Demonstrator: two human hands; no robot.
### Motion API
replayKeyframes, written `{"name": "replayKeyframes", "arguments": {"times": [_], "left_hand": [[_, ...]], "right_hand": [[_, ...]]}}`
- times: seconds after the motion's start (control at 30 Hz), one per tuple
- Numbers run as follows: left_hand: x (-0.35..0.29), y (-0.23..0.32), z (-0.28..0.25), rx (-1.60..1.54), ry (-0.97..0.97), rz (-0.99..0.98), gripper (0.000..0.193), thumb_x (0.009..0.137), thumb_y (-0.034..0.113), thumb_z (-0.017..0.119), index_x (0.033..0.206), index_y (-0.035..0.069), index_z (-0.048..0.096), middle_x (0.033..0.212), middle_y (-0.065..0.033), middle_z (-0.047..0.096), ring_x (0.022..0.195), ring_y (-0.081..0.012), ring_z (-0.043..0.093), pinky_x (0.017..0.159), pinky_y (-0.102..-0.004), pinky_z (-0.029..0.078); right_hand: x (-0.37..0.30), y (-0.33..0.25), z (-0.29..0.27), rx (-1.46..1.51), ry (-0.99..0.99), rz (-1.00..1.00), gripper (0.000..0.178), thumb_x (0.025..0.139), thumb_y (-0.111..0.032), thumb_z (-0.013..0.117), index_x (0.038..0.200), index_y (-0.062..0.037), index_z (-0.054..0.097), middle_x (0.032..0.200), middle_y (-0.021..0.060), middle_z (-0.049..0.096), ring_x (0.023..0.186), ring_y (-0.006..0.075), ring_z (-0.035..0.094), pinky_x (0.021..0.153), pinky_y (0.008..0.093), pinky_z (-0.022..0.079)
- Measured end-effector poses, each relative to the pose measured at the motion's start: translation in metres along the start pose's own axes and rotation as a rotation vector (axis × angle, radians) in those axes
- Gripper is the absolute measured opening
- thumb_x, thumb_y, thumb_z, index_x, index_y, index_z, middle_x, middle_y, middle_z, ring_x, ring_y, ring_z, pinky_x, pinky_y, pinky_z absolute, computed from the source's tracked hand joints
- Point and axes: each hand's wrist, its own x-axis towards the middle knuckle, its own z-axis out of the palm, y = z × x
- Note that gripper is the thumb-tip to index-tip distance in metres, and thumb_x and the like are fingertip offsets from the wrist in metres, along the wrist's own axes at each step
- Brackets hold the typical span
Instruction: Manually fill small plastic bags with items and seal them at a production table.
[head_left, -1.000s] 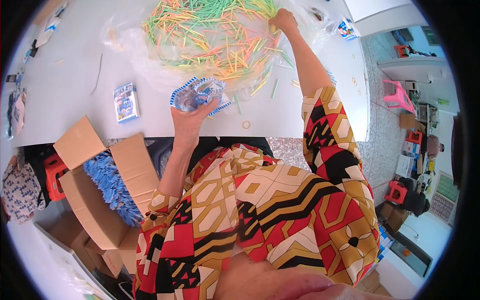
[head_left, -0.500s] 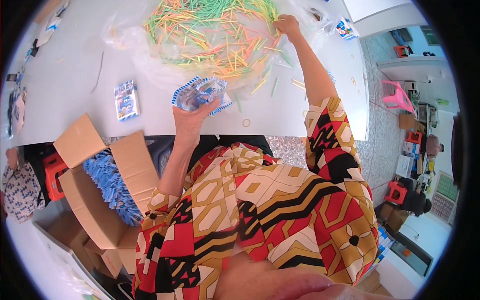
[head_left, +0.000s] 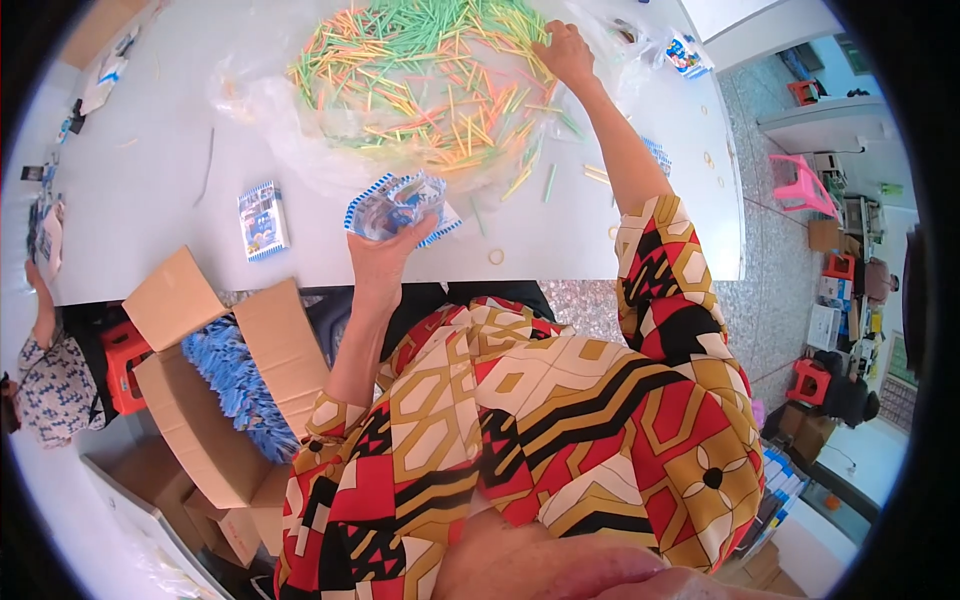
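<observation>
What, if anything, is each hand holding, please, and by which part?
The left hand holds a blue packet by its near side. The right hand is at the coloured sticks; I cannot tell if it holds any.

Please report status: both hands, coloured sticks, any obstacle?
Left hand holds blue-and-white packaging. Right hand at right edge of coloured sticks, grip unclear. Clear plastic around sticks, no visible obstruction.

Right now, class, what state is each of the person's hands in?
Left hand: closed on a blue-and-white plastic packet.
Right hand: partly curled at the pile of coloured sticks; whether it grips any cannot be told.
</observation>
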Motion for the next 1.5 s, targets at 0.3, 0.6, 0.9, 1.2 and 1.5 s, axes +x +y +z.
{"name": "replayKeyframes", "arguments": {"times": [0.3,0.6,0.9,1.2,1.5], "left_hand": [[-0.002,0.006,-0.003,-0.001,0.022,-0.022,0.048,0.067,-0.008,0.070,0.111,-0.003,0.052,0.103,-0.0095,0.060,0.092,-0.0151,0.058,0.080,-0.0284,0.048],[0.000,0.005,-0.003,-0.001,0.014,-0.019,0.048,0.068,-0.009,0.069,0.112,-0.004,0.051,0.104,-0.0109,0.059,0.092,-0.0161,0.059,0.080,-0.0291,0.049],[-0.001,0.005,-0.004,-0.008,0.034,-0.046,0.051,0.067,-0.009,0.070,0.113,-0.004,0.049,0.105,-0.0111,0.058,0.093,-0.0171,0.058,0.080,-0.0301,0.049],[-0.003,0.004,0.003,0.022,-0.003,-0.037,0.049,0.067,-0.007,0.071,0.112,-0.003,0.051,0.102,-0.0103,0.059,0.092,-0.0162,0.058,0.080,-0.0294,0.050],[0.000,0.005,-0.003,0.044,0.013,0.006,0.053,0.067,-0.008,0.070,0.115,-0.003,0.048,0.106,-0.0114,0.058,0.095,-0.0176,0.058,0.081,-0.0308,0.050]], "right_hand": [[0.048,-0.008,0.014,0.078,-0.026,-0.268,0.035,0.071,-0.024,0.065,0.098,-0.0030,0.056,0.088,0.0190,0.061,0.086,0.0354,0.059,0.074,0.0439,0.047],[0.060,-0.017,0.024,-0.092,-0.098,-0.276,0.024,0.070,-0.014,0.062,0.086,0.0008,0.052,0.084,0.0212,0.061,0.082,0.0370,0.060,0.067,0.0459,0.048],[0.052,-0.009,0.013,0.057,-0.005,-0.263,0.019,0.069,-0.016,0.060,0.085,-0.0057,0.061,0.078,0.0163,0.064,0.073,0.0344,0.062,0.067,0.0433,0.049],[0.029,0.027,-0.015,0.428,-0.255,-0.082,0.024,0.076,-0.023,0.065,0.092,-0.0055,0.064,0.063,0.0076,0.058,0.062,0.0130,0.060,0.057,0.0263,0.047],[-0.045,-0.042,-0.068,0.814,0.024,-0.328,0.010,0.079,-0.009,0.059,0.078,0.0004,0.059,0.068,0.0127,0.060,0.056,0.0179,0.058,0.050,0.0302,0.046]]}}
